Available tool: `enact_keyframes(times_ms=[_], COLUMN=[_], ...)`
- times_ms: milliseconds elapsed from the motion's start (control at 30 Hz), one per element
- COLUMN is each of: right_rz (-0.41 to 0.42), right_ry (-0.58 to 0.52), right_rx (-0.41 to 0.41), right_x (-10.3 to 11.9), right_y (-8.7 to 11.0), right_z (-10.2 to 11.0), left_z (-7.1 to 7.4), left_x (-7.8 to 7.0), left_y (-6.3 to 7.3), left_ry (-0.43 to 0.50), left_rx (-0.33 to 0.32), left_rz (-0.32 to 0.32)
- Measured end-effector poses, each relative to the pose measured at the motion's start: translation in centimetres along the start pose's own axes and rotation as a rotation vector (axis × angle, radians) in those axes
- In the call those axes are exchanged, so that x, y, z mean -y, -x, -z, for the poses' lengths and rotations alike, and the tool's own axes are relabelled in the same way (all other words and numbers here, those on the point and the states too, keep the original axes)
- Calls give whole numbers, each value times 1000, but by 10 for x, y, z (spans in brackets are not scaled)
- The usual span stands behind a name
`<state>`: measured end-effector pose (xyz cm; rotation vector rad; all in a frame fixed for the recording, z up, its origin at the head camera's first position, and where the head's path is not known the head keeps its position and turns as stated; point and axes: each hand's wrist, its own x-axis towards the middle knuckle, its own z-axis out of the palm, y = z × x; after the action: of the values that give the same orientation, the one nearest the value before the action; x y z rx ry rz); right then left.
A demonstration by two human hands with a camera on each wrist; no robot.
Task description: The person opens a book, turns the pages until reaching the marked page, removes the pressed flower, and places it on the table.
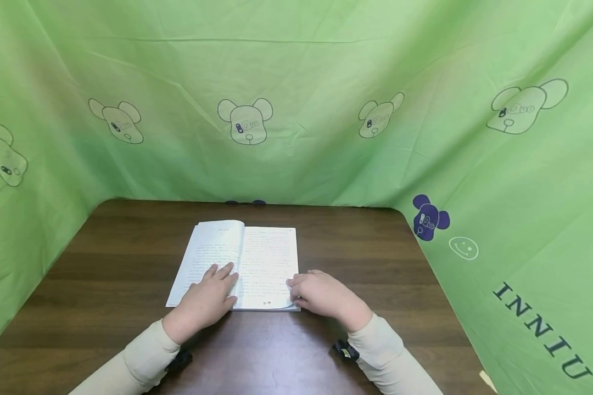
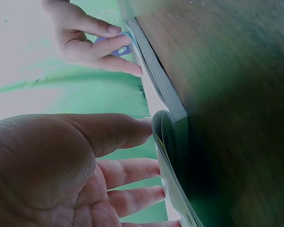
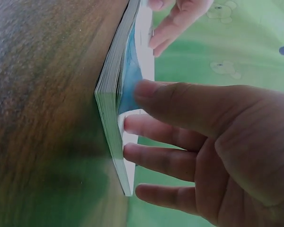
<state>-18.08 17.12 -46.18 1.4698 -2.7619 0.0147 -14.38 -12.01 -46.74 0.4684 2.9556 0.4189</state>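
Observation:
An open book (image 1: 269, 252) with printed white pages lies on the table. My left hand (image 1: 205, 302) rests on its left page with fingers spread, the thumb close to the spine. In the left wrist view the left-hand pages (image 2: 162, 130) curve up in a loop beside the thick page block (image 2: 163, 85). At the near right corner, my right hand (image 1: 321, 293) pinches a leaf between thumb and index finger. The right wrist view shows that lifted leaf (image 3: 131, 75), bluish underneath, bent up from the stack. The other right fingers are extended at the book's side edge.
The dark wooden table (image 1: 128, 247) extends around the book. A green cloth (image 1: 296, 66) printed with bear heads hangs along the back and both sides. A small pale object (image 1: 487, 381) sits at the table's lower right edge. Dark wrist devices (image 1: 346, 351) are under the sleeves.

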Motion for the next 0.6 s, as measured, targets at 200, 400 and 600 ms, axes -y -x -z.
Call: enact_keyframes(times_ms=[200,400,600], right_rz=[-52,-141,-155], right_ry=[-51,-59,-23], right_rx=[-79,-132,-203], right_x=[-1,1,1], right_y=[-2,-2,-4], right_z=[-2,-4,-2], left_z=[-2,-4,-4], left_x=[-2,-2,-1], left_y=[1,2,0], left_ry=[25,26,24], left_rx=[1,-13,-15], left_rz=[14,9,11])
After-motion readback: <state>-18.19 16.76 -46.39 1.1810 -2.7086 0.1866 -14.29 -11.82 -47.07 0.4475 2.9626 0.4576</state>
